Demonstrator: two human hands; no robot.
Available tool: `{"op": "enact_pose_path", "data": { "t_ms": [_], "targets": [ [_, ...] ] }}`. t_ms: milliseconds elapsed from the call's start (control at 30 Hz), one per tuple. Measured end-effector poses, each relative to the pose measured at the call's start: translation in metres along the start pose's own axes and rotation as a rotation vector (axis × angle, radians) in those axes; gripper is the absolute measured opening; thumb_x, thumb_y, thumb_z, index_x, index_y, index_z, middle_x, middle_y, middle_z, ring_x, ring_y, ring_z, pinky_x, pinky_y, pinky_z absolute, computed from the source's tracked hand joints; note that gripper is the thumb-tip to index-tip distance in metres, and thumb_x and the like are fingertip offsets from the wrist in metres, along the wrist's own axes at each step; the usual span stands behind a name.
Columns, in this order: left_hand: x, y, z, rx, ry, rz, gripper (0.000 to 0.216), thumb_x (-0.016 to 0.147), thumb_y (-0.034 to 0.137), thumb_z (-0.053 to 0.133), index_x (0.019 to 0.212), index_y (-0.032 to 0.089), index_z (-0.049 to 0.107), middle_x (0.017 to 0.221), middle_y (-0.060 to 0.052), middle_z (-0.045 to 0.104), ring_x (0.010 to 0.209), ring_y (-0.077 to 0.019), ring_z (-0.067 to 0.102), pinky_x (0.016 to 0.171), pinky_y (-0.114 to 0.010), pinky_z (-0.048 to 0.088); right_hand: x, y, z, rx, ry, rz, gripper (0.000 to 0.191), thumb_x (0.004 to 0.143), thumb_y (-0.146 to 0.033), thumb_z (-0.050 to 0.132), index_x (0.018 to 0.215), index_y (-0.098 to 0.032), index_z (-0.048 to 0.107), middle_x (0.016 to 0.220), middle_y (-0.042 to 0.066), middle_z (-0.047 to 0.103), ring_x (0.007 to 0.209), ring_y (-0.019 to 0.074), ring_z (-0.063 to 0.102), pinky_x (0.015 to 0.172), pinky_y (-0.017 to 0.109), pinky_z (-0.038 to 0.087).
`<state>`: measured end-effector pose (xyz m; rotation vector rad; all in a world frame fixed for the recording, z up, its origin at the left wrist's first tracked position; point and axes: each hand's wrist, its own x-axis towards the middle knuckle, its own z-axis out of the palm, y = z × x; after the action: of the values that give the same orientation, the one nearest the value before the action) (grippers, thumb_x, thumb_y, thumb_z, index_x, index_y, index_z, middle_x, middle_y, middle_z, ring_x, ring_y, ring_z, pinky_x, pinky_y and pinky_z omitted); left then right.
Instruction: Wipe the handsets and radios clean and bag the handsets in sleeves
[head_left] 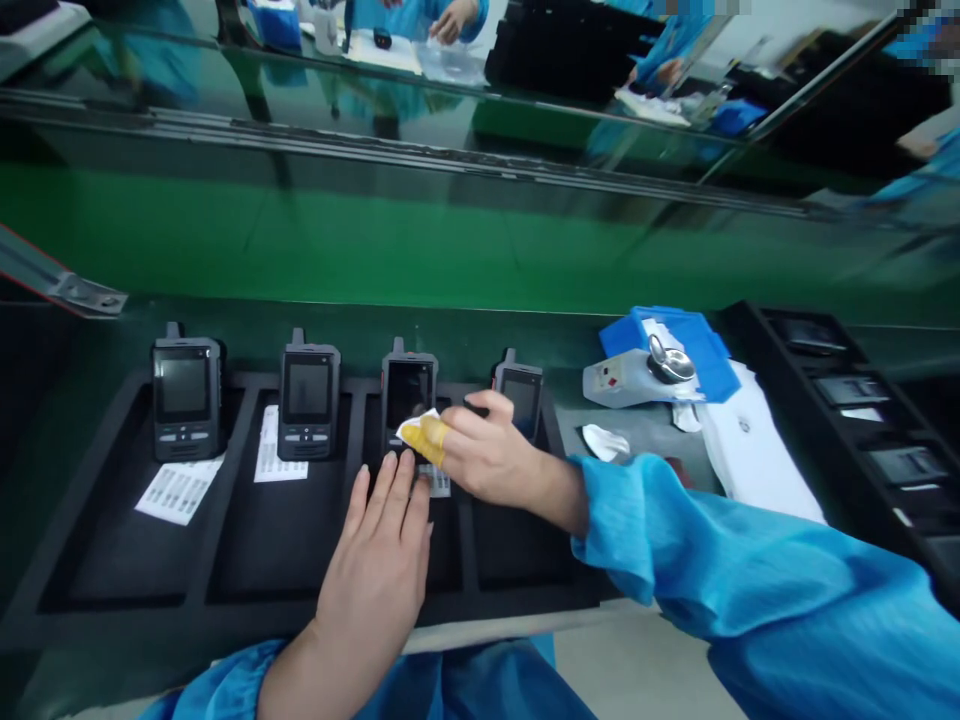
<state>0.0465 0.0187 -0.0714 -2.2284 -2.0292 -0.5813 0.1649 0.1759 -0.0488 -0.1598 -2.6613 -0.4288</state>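
Four handheld devices with screens and stub antennas stand in a row over a black compartment tray point(199, 590). My right hand point(495, 455), with yellow covers on its fingertips, pinches a small white wipe point(414, 416) against the lower face of the third handheld device point(409, 375). Flat and stretched out, the fingers of my left hand point(379, 565) lie at that device's bottom edge, beside a label sheet point(436, 482) partly hidden by both hands. Behind my right hand is another handheld device point(523, 395), partly covered. The left two are a handheld device point(309, 400) and its neighbour point(186, 395).
Printed label sheets point(180, 490) lie under the left devices. To the right are a blue bin point(709, 345), a white dispenser bottle point(619, 380), a crumpled wipe point(604, 442), white paper point(757, 450) and another black tray point(757, 330). Co-workers' hands point(452, 20) show beyond the green divider point(337, 230).
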Motion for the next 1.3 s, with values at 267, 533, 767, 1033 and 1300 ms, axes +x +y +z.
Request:
{"op": "enact_pose_path", "data": {
  "t_ms": [267,533,767,1033,1300],
  "targets": [
    [0.0,0.001,-0.001,0.002,0.005,-0.006,0.034,0.092,0.017,0.037,0.114,0.01,0.062,0.131,-0.015,0.057,0.123,-0.0288,0.051,0.104,-0.048,0.04,0.029,0.024,0.012,-0.173,0.032,0.076,0.028,0.09,-0.007,0.043,0.08,-0.022,0.065,0.083,-0.003,0.063,0.088,0.0131,0.048,0.092,0.039,0.012],
    [-0.002,-0.003,-0.001,-0.08,0.057,0.034,0.029,0.089,0.011,0.04,0.109,0.007,0.062,0.126,-0.019,0.06,0.121,-0.0305,0.053,0.101,-0.05,0.042,0.006,-0.014,0.007,0.017,0.024,0.0,0.025,0.088,-0.011,0.045,0.074,-0.02,0.064,0.072,-0.003,0.058,0.082,0.0133,0.047,0.09,0.039,0.018],
    [-0.023,-0.027,-0.023,-0.226,0.27,-0.033,0.02,0.084,0.005,0.05,0.097,0.013,0.062,0.101,-0.011,0.071,0.105,-0.0228,0.063,0.106,-0.05,0.036,0.008,-0.027,-0.003,0.074,-0.017,-0.028,0.028,0.09,-0.011,0.043,0.081,-0.022,0.067,0.077,-0.003,0.063,0.08,0.0119,0.047,0.089,0.038,0.019],
    [-0.034,-0.07,-0.034,0.021,0.183,-0.05,0.02,0.088,0.01,0.046,0.101,0.011,0.061,0.114,-0.015,0.067,0.111,-0.0282,0.061,0.1,-0.052,0.043,0.085,-0.006,0.026,0.022,0.138,0.077,0.032,0.093,-0.016,0.043,0.072,-0.019,0.066,0.084,0.002,0.065,0.08,0.0141,0.044,0.083,0.038,0.019],
    [-0.027,-0.071,-0.02,0.065,0.087,-0.079,0.03,0.09,0.013,0.037,0.106,0.008,0.063,0.126,-0.018,0.06,0.12,-0.0293,0.054,0.098,-0.05,0.047,0.097,-0.026,0.042,0.03,0.088,-0.078,0.029,0.094,-0.014,0.041,0.081,-0.017,0.066,0.073,0.0,0.06,0.075,0.0144,0.043,0.083,0.038,0.02]
  ]
}}
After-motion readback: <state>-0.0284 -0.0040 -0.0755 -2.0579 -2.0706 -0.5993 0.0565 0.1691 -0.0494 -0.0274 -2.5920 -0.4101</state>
